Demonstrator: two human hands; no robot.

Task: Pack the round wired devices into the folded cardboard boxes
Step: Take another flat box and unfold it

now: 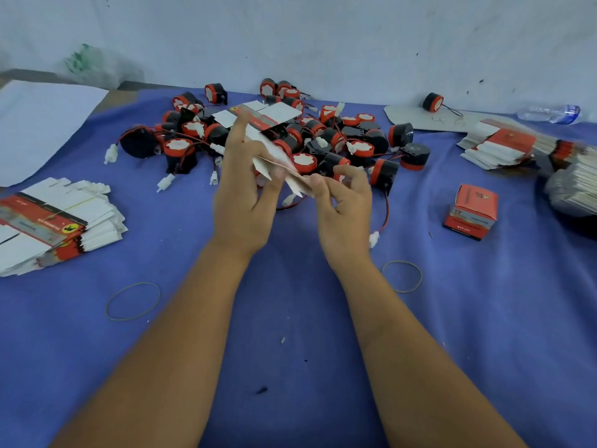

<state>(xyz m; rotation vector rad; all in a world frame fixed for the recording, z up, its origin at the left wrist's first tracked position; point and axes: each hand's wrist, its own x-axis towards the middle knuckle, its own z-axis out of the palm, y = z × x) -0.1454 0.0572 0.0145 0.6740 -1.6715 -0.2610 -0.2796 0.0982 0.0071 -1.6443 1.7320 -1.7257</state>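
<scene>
- A blue cloth is covering the surface, which is stretching out under and all around both hands to a pale wall running along beyond them.
- A white sheet of paper is lying far out to the left of the hands, and a clear plastic bottle is lying on its side far beyond the right hand, near the wall.
- Two rubber bands are lying loose on the cloth: one beside the left forearm, another just right of the right wrist.
- The left hand is gripping a flat unfolded box, thumb and fingers curling round its lower part; the right hand is pinching its lower edge between thumb and forefinger, the other fingers curling loosely.
- The pile of round wired devices, black with red caps, is sitting directly beyond both hands, wires and white plugs trailing towards them.
- One lone device is resting on a grey card beyond the right hand.
- A banded stack of flat boxes is lying left of the left hand; more flat boxes are piling up to the right.
- A folded, closed red box is standing right of the right hand; its contents are hidden.
</scene>
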